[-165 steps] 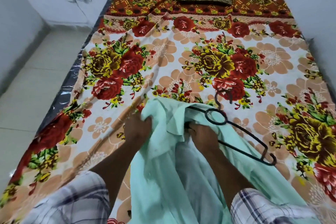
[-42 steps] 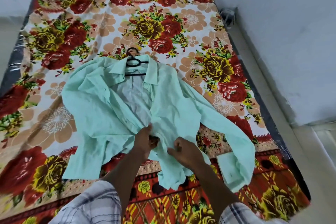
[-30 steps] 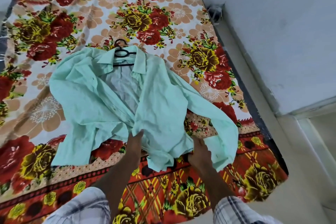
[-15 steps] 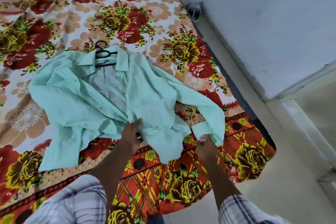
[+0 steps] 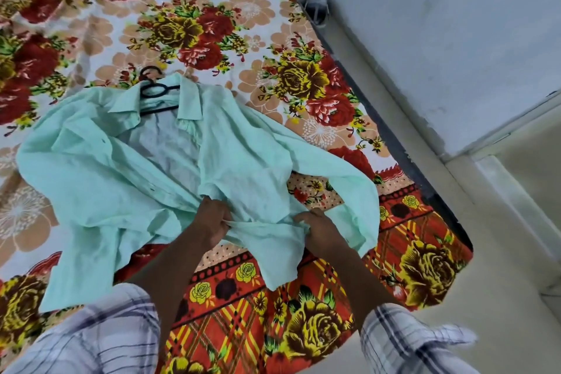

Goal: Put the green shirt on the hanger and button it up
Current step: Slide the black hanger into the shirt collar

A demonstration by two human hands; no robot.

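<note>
Bed (image 5: 243, 24) with a floral sheet, wall to the right. Green shirt (image 5: 243, 161) lies open just beyond both hands, hanger (image 5: 153, 91) in the collar at the far end. Left hand (image 5: 212, 218) pinches the front edge. Right hand (image 5: 321, 228), at the cuff 0.5 s ago, now grips the hem alongside, fabric taut between them.

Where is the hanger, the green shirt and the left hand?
hanger (image 5: 158, 110), head view, the black bar under the collar.
green shirt (image 5: 243, 155), head view, its front panel.
left hand (image 5: 212, 222), head view, the back of the hand.
</note>
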